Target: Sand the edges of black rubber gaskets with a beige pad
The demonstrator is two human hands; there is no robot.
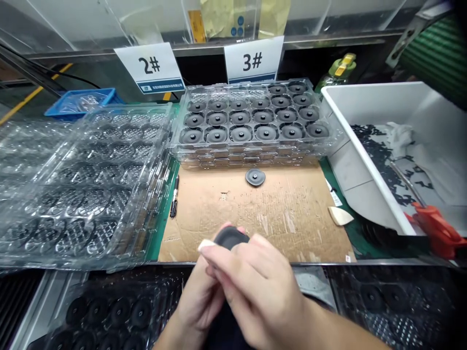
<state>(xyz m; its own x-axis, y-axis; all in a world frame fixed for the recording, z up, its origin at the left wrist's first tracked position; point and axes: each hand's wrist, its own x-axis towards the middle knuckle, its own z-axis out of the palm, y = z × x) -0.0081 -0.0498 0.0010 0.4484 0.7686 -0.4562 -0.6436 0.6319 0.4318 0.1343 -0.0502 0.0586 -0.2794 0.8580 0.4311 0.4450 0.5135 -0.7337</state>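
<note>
A dark round part [230,236] is held between my two hands near the table's front edge. My left hand [200,296] grips it from the left and below. My right hand [260,282] is closed over its near side, with something small and white at the fingertips that I cannot make out. A similar grey disc [255,177] lies by itself on the cardboard sheet [292,204]. Behind the cardboard, a stack of clear trays [251,148] holds several dark discs in its top tray.
Clear trays [83,184] fill the left side. At right stands a white bin [365,165] with black scraps and a red-handled tool [438,228]. A marker [174,197] and a white wedge [340,216] flank the cardboard. More disc trays [109,311] sit below the front edge.
</note>
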